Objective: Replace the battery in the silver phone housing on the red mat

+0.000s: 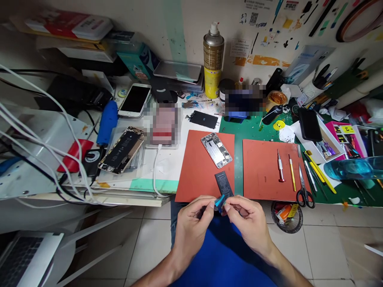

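Observation:
A black phone battery (224, 183) with fine print lies at the front edge of the left red-brown mat, its lower end reaching my fingers. My left hand (196, 223) pinches a bright blue strip (220, 200) between thumb and forefinger. At the strip's other side, my right hand (247, 219) is closed in a pinch on it, though its fingertips partly cover the contact. Just beyond the battery sits an opened phone body (216, 150) with its inside facing up. A detached black phone screen (204, 119) rests farther back on the white surface.
On the right mat (257, 171) lie a screwdriver (280, 165), a yellow-handled tool (292, 173) and scissors (304, 187). Another opened phone (121, 150) and a white phone (135, 99) are at left. A spray can (213, 61) stands behind. White cables (54, 143) hang at far left.

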`<state>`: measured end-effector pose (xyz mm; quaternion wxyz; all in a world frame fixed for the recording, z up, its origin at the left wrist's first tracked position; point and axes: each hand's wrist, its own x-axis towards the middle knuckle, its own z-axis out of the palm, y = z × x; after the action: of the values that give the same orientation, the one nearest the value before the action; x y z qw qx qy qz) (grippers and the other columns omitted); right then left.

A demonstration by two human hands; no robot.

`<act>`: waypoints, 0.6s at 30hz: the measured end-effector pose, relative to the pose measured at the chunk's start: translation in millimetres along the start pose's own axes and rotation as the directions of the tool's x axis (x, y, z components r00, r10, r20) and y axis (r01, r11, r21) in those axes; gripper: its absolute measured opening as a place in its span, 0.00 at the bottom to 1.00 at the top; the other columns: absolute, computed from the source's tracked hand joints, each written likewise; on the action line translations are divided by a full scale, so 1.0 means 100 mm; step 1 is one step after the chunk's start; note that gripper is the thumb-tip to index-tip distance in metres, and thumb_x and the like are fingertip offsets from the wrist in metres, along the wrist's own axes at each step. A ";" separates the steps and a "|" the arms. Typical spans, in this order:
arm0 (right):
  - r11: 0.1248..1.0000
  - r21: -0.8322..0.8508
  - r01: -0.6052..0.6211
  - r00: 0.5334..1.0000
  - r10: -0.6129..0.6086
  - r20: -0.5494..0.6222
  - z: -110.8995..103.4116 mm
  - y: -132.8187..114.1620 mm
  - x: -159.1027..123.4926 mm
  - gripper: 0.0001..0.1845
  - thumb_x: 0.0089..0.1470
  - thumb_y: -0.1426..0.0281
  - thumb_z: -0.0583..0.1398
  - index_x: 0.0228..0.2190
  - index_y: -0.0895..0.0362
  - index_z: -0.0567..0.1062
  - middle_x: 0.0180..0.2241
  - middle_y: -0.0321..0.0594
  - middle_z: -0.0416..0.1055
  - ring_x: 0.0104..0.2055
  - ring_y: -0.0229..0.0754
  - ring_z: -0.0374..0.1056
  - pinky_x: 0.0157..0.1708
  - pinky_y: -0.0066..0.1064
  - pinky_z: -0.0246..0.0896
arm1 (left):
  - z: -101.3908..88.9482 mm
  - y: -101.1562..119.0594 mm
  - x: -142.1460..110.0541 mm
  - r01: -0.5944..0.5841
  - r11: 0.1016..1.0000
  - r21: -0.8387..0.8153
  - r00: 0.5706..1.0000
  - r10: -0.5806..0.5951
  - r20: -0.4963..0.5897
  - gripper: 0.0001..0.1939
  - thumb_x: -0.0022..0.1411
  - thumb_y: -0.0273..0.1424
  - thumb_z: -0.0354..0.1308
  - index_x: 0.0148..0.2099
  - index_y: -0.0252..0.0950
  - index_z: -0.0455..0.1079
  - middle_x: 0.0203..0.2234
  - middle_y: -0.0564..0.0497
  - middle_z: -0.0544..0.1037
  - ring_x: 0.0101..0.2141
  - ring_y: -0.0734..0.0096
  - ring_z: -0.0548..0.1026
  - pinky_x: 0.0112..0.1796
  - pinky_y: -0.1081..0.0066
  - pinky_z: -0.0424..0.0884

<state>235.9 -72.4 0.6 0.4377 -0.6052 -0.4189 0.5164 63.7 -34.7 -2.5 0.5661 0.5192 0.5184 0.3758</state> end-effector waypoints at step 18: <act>1.000 0.010 -0.021 0.998 0.022 -0.063 -0.01 0.05 -0.03 0.11 0.67 0.62 0.63 0.36 0.54 0.83 0.29 0.39 0.80 0.30 0.38 0.72 0.31 0.28 0.68 | 0.13 -0.08 0.02 0.139 0.963 -0.230 0.973 -0.176 -0.147 0.15 0.61 0.44 0.73 0.38 0.37 0.81 0.39 0.45 0.86 0.39 0.63 0.85 0.42 0.71 0.83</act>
<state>236.6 -76.2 -3.3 0.4480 -0.6236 -0.3959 0.5037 76.0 -37.0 -12.1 0.6028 0.3778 0.5590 0.4259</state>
